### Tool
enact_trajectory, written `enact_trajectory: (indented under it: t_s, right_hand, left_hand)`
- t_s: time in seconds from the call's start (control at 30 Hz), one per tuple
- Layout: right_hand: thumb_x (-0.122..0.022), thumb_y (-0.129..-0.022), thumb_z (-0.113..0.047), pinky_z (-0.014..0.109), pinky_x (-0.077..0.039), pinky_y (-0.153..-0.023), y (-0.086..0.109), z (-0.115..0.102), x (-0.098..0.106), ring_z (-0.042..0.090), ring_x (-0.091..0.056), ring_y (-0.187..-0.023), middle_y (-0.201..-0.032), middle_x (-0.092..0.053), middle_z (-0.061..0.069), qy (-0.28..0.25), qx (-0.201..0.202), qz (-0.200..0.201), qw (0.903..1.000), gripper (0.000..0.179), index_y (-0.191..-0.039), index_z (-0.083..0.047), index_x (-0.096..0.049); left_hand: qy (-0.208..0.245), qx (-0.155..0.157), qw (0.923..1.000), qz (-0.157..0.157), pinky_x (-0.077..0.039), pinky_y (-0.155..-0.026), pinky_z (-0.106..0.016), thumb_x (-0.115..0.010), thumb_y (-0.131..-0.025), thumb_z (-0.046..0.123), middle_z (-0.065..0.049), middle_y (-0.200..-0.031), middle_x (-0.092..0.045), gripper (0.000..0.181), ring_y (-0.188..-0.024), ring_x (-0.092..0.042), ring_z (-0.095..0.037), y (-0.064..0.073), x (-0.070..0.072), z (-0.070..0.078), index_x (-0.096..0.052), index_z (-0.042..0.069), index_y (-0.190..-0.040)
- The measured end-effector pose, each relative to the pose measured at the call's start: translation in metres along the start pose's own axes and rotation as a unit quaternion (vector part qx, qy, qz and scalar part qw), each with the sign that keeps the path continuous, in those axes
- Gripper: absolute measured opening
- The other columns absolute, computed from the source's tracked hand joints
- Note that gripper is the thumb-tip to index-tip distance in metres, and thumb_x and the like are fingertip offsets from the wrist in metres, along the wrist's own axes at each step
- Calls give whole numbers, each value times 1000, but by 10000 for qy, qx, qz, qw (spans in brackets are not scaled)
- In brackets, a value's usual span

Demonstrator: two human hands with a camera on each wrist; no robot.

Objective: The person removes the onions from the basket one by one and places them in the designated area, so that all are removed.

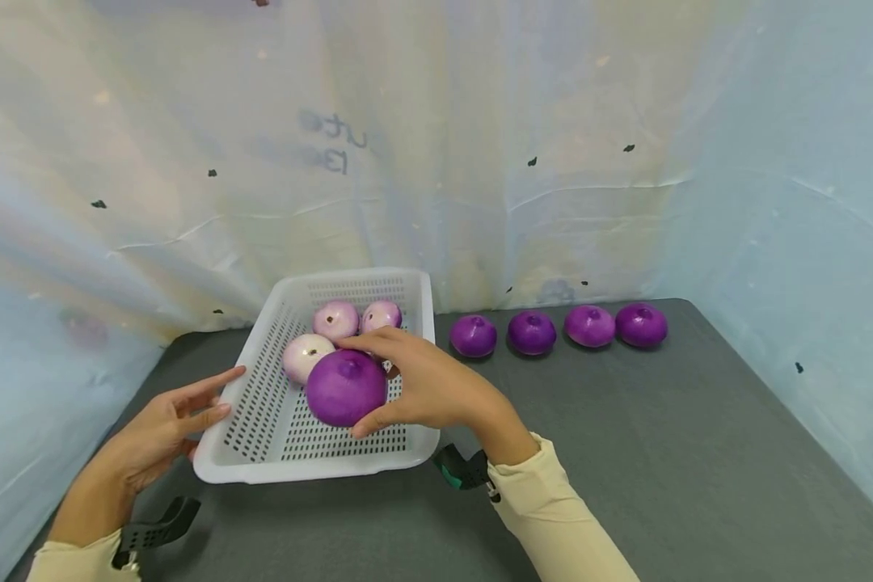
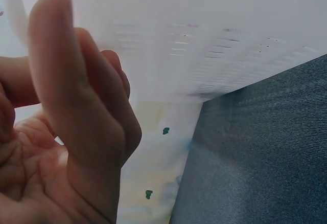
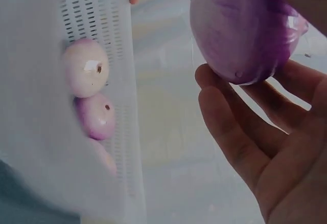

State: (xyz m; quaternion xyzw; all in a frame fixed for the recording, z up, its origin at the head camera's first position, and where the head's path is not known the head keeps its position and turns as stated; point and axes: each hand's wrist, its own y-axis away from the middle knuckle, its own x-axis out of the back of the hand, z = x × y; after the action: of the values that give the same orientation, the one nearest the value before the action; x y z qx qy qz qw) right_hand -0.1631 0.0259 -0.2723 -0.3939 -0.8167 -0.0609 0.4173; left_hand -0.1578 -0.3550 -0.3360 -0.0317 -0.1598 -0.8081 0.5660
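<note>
My right hand (image 1: 436,384) grips a large purple onion (image 1: 345,388) between its thumb and fingers. In the head view the onion overlaps the white plastic basket (image 1: 320,467); in the right wrist view, the fingers curve round it. Three pale pink-and-white onions lie inside the basket: a whitish one (image 1: 307,357) in front, a pinker one (image 1: 335,320) behind it and another (image 1: 381,314) to the right. At the left rim, my left hand (image 1: 163,428) holds the basket, with index fingertip and thumb at the edge. The left wrist view shows the basket's slotted side above the table.
Several purple onions stand in a row along the back of the dark grey table (image 1: 669,453), right of the basket: among them one nearest the basket (image 1: 473,336) and one farthest right (image 1: 642,325). A pale sheet (image 1: 480,186) hangs behind the table and along both sides.
</note>
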Motion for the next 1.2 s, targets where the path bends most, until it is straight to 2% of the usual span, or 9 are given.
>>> enact_trajectory:
  t_s: [0.1,0.23,0.4,0.6,0.73,0.97,1.2]
  right_hand:
    - [-91,-70,-40,37,-50,-103,8,1,-2,9,-44,-134,-149,-46,-9,-84,-105,19,9999,92,-149,-29,-46]
    - [-90,-72,-38,35,-47,-106,14,4,-7,8,-45,-134,-148,-46,-8,-117,-148,-21,9998,91,-150,-26,-46]
    - [-90,-72,-38,34,-46,-106,13,7,-13,8,-46,-133,-147,-47,-7,-116,-191,3,9997,91,-149,-25,-46]
    - [-89,-73,-41,32,-44,-108,11,9,-16,9,-45,-135,-150,-45,-8,123,-262,-229,9993,92,-151,-27,-43]
    - [-90,-73,-37,33,-45,-108,13,12,-13,10,-48,-132,-148,-46,-7,166,-320,-185,9992,91,-151,-25,-44]
    - [-89,-74,-34,35,-47,-105,19,22,-5,9,-51,-127,-148,-46,-7,113,-452,-109,9989,89,-150,-25,-44]
    - [-88,-75,-33,40,-49,-104,26,31,6,11,-52,-126,-146,-47,-5,80,-530,25,9986,88,-151,-27,-43]
  left_hand:
    - [32,2,10000,-13,-60,-73,-48,-51,-105,17,16,-120,-62,64,-103,-71,-14,0,2,0,-19,24,-160]
    - [184,49,9998,-80,-60,-73,-48,-50,-105,16,19,-120,-61,63,-103,-70,-14,1,3,0,-20,26,-160]
    - [178,75,9998,-112,-60,-74,-49,-49,-106,17,21,-122,-61,63,-104,-70,-13,0,3,2,-18,25,-160]
    - [160,72,9998,-121,-60,-74,-49,-48,-106,16,22,-122,-60,63,-104,-69,-13,2,3,2,-18,26,-160]
    - [-27,113,9999,75,-60,-72,-48,-51,-105,18,20,-119,-61,64,-102,-70,-13,1,2,0,-18,26,-160]
    - [173,103,9998,7,-60,-73,-48,-50,-105,15,19,-120,-61,64,-103,-70,-13,2,1,-1,-18,24,-160]
    - [-25,176,9996,222,-61,-71,-47,-53,-104,18,16,-115,-62,65,-100,-71,-13,1,-1,1,-20,25,-160]
